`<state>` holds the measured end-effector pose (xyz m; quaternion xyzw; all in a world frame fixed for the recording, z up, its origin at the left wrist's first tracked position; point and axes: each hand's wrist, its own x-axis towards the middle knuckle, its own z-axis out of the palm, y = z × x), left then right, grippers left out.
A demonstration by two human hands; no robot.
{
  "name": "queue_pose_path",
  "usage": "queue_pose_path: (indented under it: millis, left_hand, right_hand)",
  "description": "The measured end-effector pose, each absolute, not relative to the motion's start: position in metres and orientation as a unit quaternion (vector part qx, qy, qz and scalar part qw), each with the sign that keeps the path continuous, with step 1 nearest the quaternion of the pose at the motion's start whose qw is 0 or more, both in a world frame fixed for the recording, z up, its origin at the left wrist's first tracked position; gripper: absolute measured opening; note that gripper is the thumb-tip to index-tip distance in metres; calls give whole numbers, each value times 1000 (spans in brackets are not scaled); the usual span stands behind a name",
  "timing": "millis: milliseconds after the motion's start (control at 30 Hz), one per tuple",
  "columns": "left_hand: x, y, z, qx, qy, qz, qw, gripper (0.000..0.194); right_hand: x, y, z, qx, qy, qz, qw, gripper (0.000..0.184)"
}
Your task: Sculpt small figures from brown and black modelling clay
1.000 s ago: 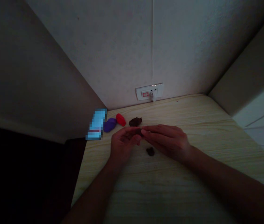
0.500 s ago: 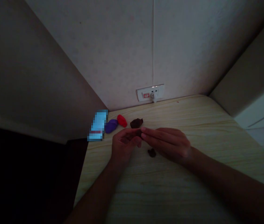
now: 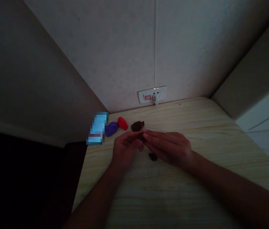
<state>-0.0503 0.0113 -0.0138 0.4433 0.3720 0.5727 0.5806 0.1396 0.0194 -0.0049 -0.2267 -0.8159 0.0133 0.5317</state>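
Note:
Over the light wooden table (image 3: 129,197), my left hand (image 3: 124,149) and my right hand (image 3: 170,146) meet at the fingertips. Between them they pinch a small piece of dark brown modelling clay (image 3: 141,137), mostly hidden by the fingers. The left fingers curl around it, while the right fingers lie together and press from the right. Just beyond the hands rests a larger brown clay lump (image 3: 137,126). A smaller brown clay lump (image 3: 153,156) lies on the near side, below the right fingers.
Purple clay (image 3: 111,129) and red clay (image 3: 122,123) sit at the back left, beside a blurred-out bright blue rectangular thing (image 3: 97,127). A wall socket (image 3: 151,94) with a white plug is just above the table's back edge. Walls stand behind and left.
The whole view has shifted slightly, so everything appears a little farther left. Both hands stay together on the brown clay, with only a tiny shift of the fingers.

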Motion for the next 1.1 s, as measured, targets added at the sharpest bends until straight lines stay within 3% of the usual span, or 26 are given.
queue_pose_path:
  millis: [267,433,733,967,1100]
  left_hand:
    - [-51,12,-14,445,378,574,574,27]
    - [-53,13,-15,459,386,571,561,26]
    - [-55,13,-16,477,404,561,542,29]
    - [-53,13,-18,465,397,575,544,32]
    - [-53,15,-17,466,400,571,545,32]
  right_hand:
    - [141,21,0,-208,-840,8,501,31]
    - [141,22,1,-216,-845,10,489,35]
    - [140,23,0,-227,-831,50,505,41]
    - [139,23,0,-246,-800,150,526,44]
    - [138,22,0,-246,-798,132,535,41]
